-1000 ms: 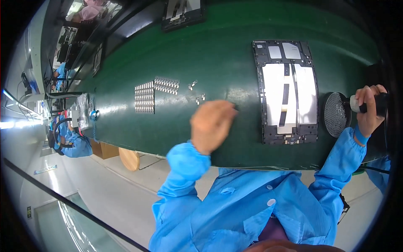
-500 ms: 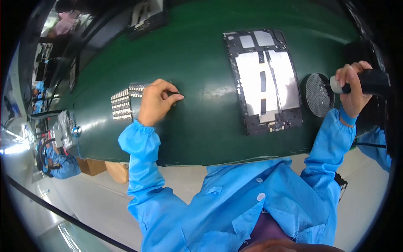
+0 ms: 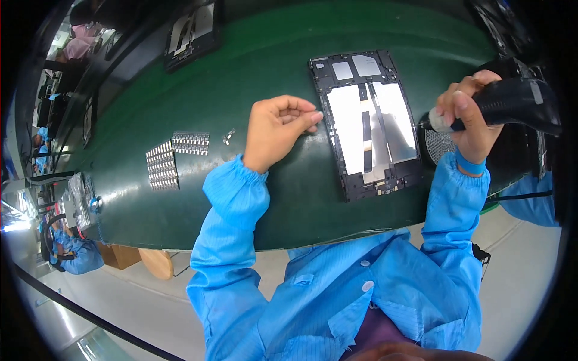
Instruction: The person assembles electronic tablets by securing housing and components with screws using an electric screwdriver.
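An opened flat device frame [image 3: 368,123] with silvery panels lies on the green belt [image 3: 253,78]. My left hand [image 3: 278,129] sits just left of the frame's edge, fingertips pinched on a small metal piece. My right hand [image 3: 468,117] grips a black powered screwdriver [image 3: 512,103] to the right of the frame, its tip over a round black dish [image 3: 438,141]. Rows of small metal clips [image 3: 171,156] lie on the belt to the left, with two loose ones [image 3: 228,137] nearby.
A second opened frame [image 3: 192,33] lies farther up the belt. The belt's near edge runs just in front of my blue sleeves. Other people in blue and pink coats sit at the far left [image 3: 66,253].
My left hand has moved from the clip rows rightward to the frame's left edge. My right hand with the screwdriver has come in closer to the frame.
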{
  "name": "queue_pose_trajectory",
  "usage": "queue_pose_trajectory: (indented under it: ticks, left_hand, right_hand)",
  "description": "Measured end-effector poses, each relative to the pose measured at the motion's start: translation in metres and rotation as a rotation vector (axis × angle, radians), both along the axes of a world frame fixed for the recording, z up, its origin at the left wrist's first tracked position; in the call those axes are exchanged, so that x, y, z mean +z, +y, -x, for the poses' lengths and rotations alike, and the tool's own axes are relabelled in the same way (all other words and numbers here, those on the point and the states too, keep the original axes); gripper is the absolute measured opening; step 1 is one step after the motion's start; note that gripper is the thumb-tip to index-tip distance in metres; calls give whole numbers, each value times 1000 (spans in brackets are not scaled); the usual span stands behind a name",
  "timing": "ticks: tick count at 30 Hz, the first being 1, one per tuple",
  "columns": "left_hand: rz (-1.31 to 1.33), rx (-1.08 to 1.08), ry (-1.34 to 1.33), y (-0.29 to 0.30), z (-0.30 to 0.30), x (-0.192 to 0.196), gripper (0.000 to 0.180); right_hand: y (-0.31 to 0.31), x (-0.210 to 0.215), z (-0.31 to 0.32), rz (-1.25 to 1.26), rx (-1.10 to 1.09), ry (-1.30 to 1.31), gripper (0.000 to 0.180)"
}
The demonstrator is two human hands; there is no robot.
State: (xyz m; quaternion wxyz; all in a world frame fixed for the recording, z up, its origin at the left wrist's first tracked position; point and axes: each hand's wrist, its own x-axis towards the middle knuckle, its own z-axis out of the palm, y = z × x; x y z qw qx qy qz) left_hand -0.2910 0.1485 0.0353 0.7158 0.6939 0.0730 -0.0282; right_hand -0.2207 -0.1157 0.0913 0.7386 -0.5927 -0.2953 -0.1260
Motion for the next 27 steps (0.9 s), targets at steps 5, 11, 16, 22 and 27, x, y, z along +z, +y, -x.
queue_pose_trajectory:
  ticks: [5,11,16,22,27]
  left_hand:
    - [27,9,-9,-13,-14,-12,15]
    - [-17,17,-44,-14,-17,-22,14]
    - [-63,15,-74,-10,-22,-23,12]
    - [16,-3,-10,-8,-24,-29,14]
    - [43,-17,125,-6,-28,-23,22]
  right_hand:
    - [23,4,0,4,64,-48,35]
    - [57,7,0,10,171,14,34]
    - [86,16,-3,216,212,-102,37]
    - [117,-4,-10,76,227,77,29]
    - [125,-12,-14,112,219,88,30]
